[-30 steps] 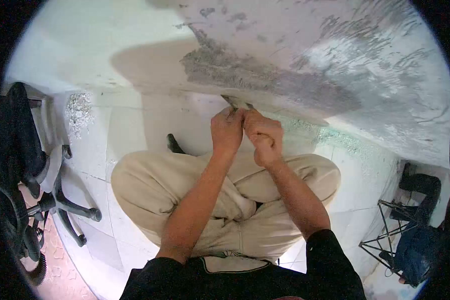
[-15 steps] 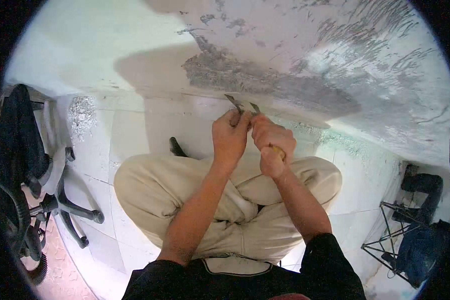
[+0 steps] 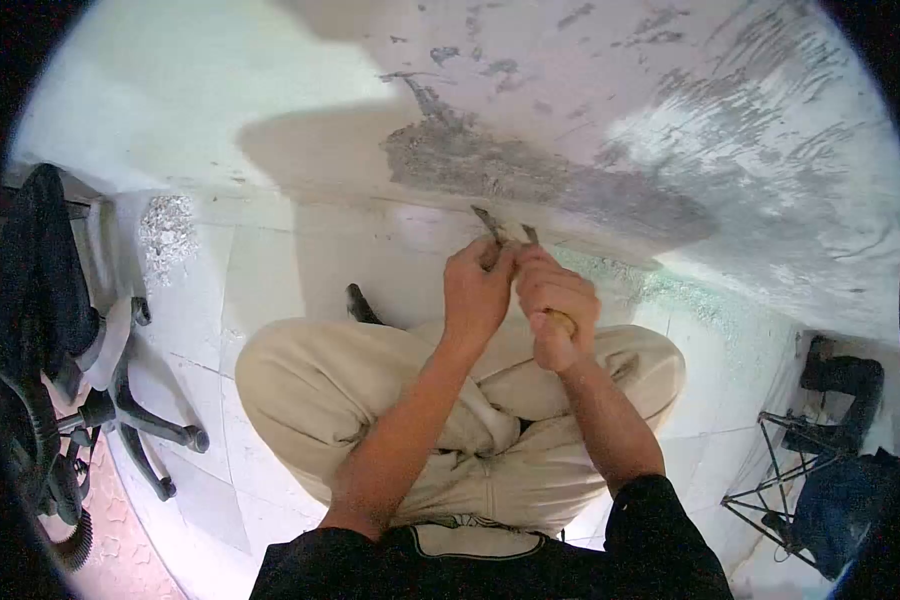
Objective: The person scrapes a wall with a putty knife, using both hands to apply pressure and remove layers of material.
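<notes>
I saw both hands closed on one scraper at the centre of the frame, just above the knees. The right hand was fisted round its wooden handle. The left hand gripped higher up, fingers pressed near the blade. The blade tip seemed to meet the foot of the wall, below the bare grey patch. I judged the step in hand to be scraping paint along that bottom strip. The next stroke would call for a low blade angle and an even push from both hands. Flakes lay at the upper left, near a chair.
</notes>
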`<state>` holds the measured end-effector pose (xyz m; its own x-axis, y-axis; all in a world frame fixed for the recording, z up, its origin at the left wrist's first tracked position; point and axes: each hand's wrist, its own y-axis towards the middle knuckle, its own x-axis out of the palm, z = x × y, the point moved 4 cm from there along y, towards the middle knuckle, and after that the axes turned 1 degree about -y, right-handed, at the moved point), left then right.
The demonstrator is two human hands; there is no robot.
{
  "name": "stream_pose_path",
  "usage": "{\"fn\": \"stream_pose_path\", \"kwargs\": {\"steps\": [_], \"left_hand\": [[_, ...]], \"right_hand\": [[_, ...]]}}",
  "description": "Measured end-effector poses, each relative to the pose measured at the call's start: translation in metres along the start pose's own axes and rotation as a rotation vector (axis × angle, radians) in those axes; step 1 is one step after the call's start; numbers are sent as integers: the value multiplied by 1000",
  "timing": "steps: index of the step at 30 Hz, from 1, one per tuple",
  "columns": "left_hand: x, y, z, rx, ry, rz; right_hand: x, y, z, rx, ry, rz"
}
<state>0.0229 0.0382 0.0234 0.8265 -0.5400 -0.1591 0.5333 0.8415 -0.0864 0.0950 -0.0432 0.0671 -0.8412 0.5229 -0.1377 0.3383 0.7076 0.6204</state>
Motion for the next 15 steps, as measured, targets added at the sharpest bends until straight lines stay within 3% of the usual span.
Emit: {"fn": "stream_pose_path", "kwargs": {"steps": [3, 9, 12, 14, 15], "left_hand": [[0, 0, -2, -13, -50, -22], [-7, 2, 2, -3, -85, 4], [-9, 11, -17, -41, 8, -45], [-6, 12, -24, -47, 127, -84], [-6, 8, -21, -34, 91, -58]], "right_hand": [[-3, -5, -2, -13, 83, 42], [7, 7, -8, -19, 34, -67], [10, -3, 11, 2, 31, 30], [13, -12, 28, 208, -17, 20], [13, -6, 22, 199, -18, 24]]}}
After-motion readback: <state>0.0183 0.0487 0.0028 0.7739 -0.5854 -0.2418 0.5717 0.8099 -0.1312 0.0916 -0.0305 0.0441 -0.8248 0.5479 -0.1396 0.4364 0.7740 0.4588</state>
